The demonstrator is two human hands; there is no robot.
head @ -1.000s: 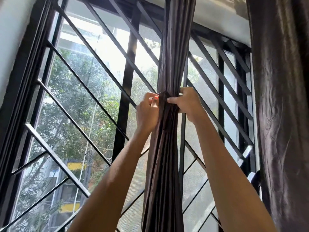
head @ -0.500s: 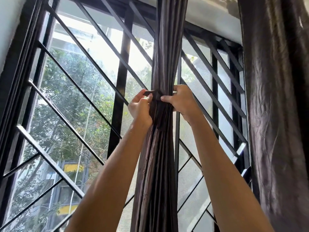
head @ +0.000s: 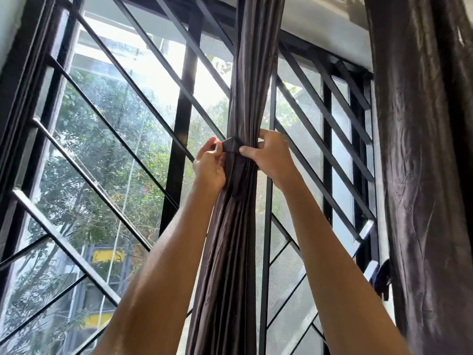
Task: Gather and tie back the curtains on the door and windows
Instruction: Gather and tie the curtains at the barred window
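Observation:
A dark brown curtain (head: 249, 73) hangs gathered into a narrow bundle in front of the middle of the window. A dark tie-back strap (head: 232, 147) wraps the bundle at hand height, and its loose end hangs down the front of the folds. My left hand (head: 208, 166) pinches the strap at the bundle's left side. My right hand (head: 271, 156) grips the bundle from the right, with its thumb pressed on the strap.
Black window bars (head: 122, 139) run diagonally across the glass behind the curtain. A second dark curtain (head: 425, 162) hangs loose along the right edge. A dark strap (head: 382, 280) hangs from the frame beside it.
The view has shifted a little to the right. My left hand's fingers have moved round the strap at the bundle's left side. My right hand keeps its hold.

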